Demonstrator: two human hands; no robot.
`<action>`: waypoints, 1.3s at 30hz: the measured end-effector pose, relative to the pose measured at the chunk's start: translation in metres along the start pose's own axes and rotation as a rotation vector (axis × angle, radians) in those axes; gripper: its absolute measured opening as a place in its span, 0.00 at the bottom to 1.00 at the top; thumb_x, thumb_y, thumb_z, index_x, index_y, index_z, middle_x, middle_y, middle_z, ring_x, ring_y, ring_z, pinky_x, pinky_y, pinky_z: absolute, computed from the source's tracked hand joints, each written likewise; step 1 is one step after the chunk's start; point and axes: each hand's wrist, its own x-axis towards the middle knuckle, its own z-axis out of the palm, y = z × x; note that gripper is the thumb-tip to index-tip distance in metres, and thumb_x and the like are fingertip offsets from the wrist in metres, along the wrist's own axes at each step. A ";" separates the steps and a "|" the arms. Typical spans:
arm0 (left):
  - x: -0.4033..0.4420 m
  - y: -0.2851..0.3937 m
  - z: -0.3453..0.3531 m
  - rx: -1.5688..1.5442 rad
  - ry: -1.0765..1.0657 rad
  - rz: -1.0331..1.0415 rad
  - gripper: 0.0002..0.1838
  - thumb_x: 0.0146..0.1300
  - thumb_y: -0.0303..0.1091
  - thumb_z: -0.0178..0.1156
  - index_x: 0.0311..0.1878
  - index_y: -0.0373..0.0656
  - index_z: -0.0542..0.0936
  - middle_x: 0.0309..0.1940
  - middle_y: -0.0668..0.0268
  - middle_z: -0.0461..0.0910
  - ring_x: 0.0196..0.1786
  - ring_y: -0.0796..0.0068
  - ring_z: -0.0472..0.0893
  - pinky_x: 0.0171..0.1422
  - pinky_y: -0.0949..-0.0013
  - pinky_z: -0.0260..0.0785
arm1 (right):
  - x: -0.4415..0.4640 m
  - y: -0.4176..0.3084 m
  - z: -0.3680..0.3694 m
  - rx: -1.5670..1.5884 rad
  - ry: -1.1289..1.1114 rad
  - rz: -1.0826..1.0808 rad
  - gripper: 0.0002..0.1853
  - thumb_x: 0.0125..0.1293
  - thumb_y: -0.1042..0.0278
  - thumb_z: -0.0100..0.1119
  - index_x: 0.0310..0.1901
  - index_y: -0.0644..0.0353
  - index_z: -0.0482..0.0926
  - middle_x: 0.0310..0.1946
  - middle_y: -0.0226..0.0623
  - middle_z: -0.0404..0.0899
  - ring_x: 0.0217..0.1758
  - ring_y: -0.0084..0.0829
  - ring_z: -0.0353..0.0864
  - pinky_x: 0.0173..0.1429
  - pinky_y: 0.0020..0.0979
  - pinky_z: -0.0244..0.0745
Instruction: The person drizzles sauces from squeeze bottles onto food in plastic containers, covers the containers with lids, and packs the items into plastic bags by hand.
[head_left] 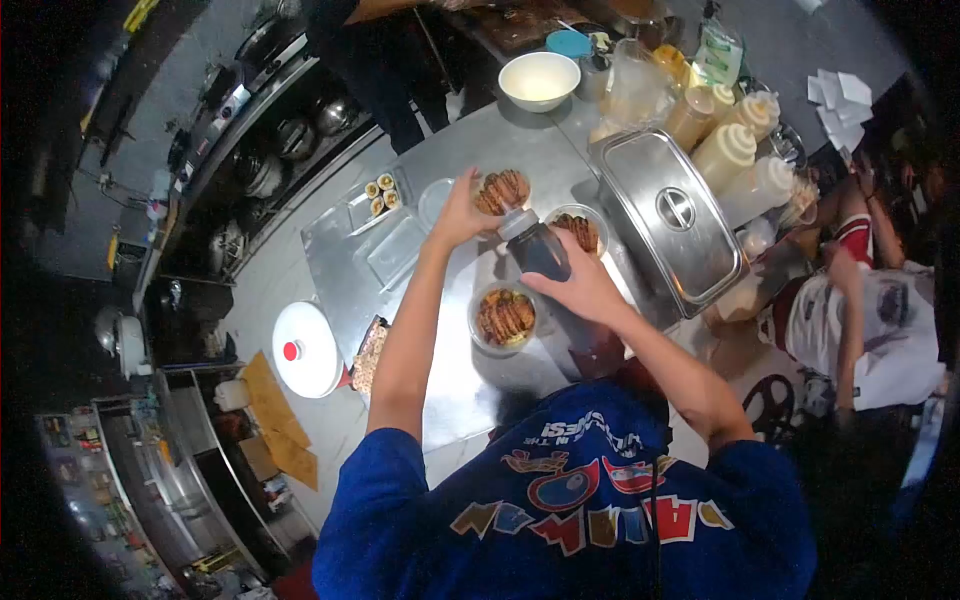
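Note:
My right hand (578,282) is wrapped round a dark sauce squeeze bottle (538,250), tilted with its pale cap toward the far bowl. That far bowl (503,190) holds sliced, browned meat. My left hand (462,212) cups its left side, fingers and thumb spread along the rim; whether it is lifted I cannot tell. A second bowl of meat (580,232) stands behind my right hand, partly covered by it. Nearer to me sits a third round bowl (506,318) with meat slices over other food.
Left of the bowls lie clear plastic trays (388,250), one with several rolls (381,195). A white lid (306,350) rests at the left edge. On the right stand a lidded steel container (672,215) and squeeze bottles (725,155). Another person (860,330) is at right.

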 end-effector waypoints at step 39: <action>0.162 0.346 0.199 0.033 -0.161 0.433 0.50 0.46 0.48 0.84 0.70 0.41 0.69 0.63 0.48 0.76 0.67 0.45 0.76 0.73 0.52 0.67 | 0.155 0.013 -0.484 0.198 0.636 -0.736 0.43 0.52 0.52 0.85 0.64 0.60 0.70 0.55 0.38 0.81 0.59 0.29 0.80 0.66 0.36 0.75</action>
